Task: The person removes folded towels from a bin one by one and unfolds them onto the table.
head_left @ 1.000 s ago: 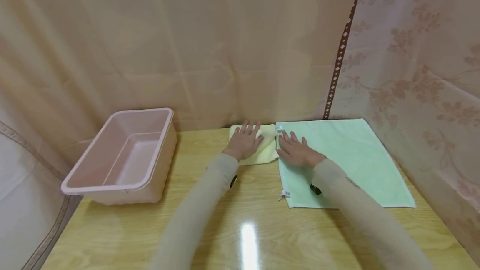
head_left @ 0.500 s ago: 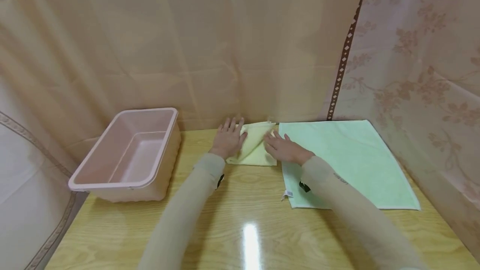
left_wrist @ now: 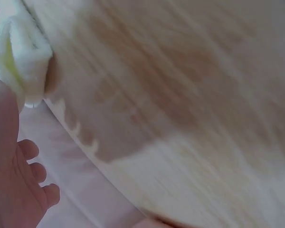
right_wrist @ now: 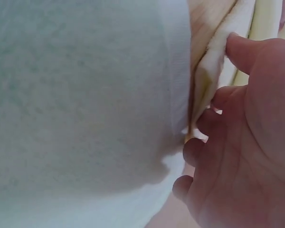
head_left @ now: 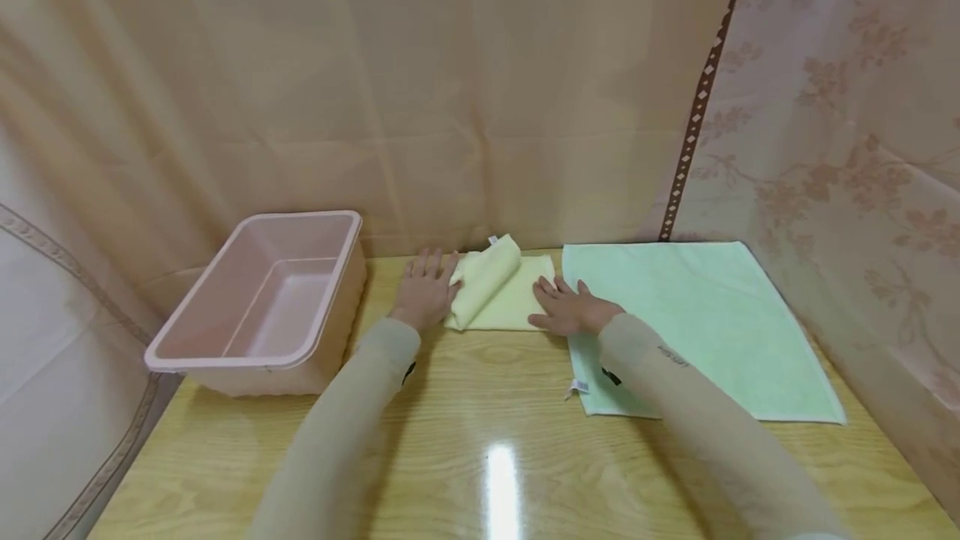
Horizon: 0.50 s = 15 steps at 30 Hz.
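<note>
A small folded yellow towel (head_left: 483, 286) lies on the table against the back curtain. Its upper layer is turned over in a slanting roll on the left part, with a white tag at the top. My left hand (head_left: 423, 294) is at the towel's left edge, fingers straight; the left wrist view has the towel's thick folded edge (left_wrist: 31, 57) near the thumb side of the palm. At the right edge, the extended fingers of my right hand (head_left: 572, 309) touch the yellow cloth. Under that forearm a mint green towel (head_left: 697, 315) is spread flat.
A pink plastic basin (head_left: 330, 327) stands at the left of the wooden table (head_left: 487, 407). Curtains (head_left: 420, 107) hang along the back and both sides. A tag (head_left: 577, 387) sticks out at the green towel's left edge.
My left hand has slid left off the top of the yellow towel to its left edge. The towel's upper layer has turned over leftward into a slanting fold. My right hand has shifted slightly left.
</note>
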### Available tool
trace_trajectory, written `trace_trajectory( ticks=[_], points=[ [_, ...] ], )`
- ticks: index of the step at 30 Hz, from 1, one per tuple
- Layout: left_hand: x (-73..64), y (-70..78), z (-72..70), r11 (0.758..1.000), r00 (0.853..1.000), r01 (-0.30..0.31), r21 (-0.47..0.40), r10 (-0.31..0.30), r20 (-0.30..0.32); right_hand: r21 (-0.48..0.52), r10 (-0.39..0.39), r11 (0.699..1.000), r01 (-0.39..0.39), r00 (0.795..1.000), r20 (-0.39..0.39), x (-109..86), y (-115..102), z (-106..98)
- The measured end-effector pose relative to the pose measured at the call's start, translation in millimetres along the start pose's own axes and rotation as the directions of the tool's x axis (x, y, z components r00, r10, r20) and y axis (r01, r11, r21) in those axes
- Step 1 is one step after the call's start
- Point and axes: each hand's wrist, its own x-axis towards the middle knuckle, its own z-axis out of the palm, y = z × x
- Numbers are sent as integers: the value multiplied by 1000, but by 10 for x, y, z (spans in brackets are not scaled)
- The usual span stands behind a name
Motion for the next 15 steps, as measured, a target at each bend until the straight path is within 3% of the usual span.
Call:
trace_trajectory(
  ticks=[4,9,12,15],
  points=[
    [-118,-100,38,1000,1000,11,-12,-12,-12,-14,18,1000,-18,1000,12,-49,-19,-24],
    [-282,-236,72,995,995,97,-30,-97,-5,-15,46,999,-46,999,21,-84,3,-53],
    [-377,-292,67,982,982,185,-40,-184,35,-20,52,998,-51,999,18,-82,36,-47],
    [-438,-311,27,963,961,268,-37,-264,87,-24,50,998,-50,999,9,-81,57,-51]
  ],
)
